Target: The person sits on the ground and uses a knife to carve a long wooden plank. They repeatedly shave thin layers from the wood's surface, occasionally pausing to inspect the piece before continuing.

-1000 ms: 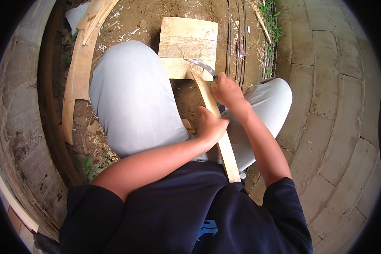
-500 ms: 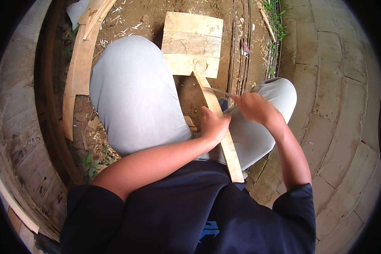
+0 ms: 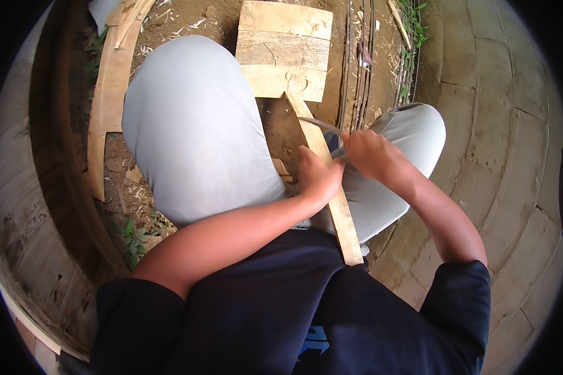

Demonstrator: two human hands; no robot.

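A long narrow wooden strip (image 3: 346,226) slants from my waist up between my knees, its far end at the near edge of a plank block (image 3: 283,51). My left hand (image 3: 319,176) is closed round the strip at about its middle. My right hand (image 3: 370,153) grips a knife (image 3: 321,124), whose handle is mostly hidden in the fist. The blade lies across the strip, beyond my left hand and short of the block.
Thin wooden boards (image 3: 111,94) lie on the dirt at the left, beside a large weathered timber (image 3: 20,187). Wood shavings (image 3: 191,26) are scattered about. Thin dark rods (image 3: 361,69) run along the ground right of the block, and paving (image 3: 475,125) covers the right side.
My right hand and forearm have shifted slightly right and the elbow has swung outward. The blade still rests against the strip; my left hand keeps its hold. The whole view has tilted a little.
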